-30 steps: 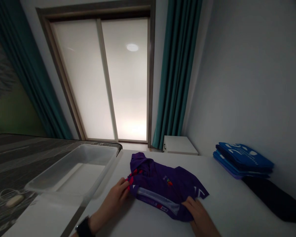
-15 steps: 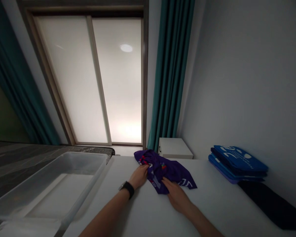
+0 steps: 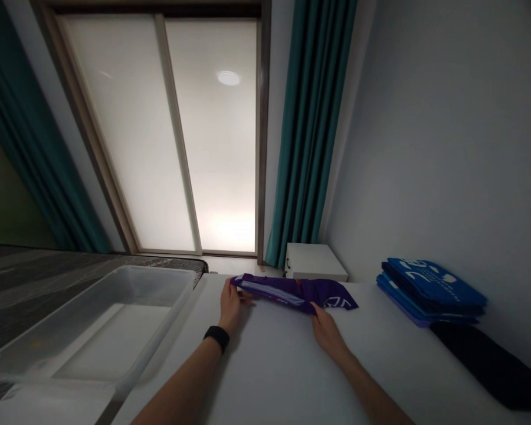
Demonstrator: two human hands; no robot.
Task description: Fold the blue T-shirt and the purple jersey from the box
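A purple printed cloth [image 3: 287, 289] with white lettering and a pale strip along its near edge stretches between my two hands over the far part of the white table [image 3: 265, 366]. My left hand [image 3: 231, 304], with a black watch [image 3: 216, 338] on its wrist, grips the left end. At the lower edge, right of the middle, my right hand [image 3: 326, 330] pinches the fabric between thumb and fingers. Beyond that hand, the cloth's right end trails to a lettered point. I cannot tell whether the piece is a bag or a garment.
To the left stands a translucent plastic bin [image 3: 154, 336]. Folded blue printed fabric pieces [image 3: 433, 286] are stacked at the right by the wall, with a long black cloth [image 3: 487, 363] alongside. A white cabinet [image 3: 316, 261] stands behind the table, near teal curtains [image 3: 312, 147].
The crumpled purple cloth has been drawn out into a long, narrower shape. My left hand has moved left to its end, and my right hand has shifted right and slightly away from me.
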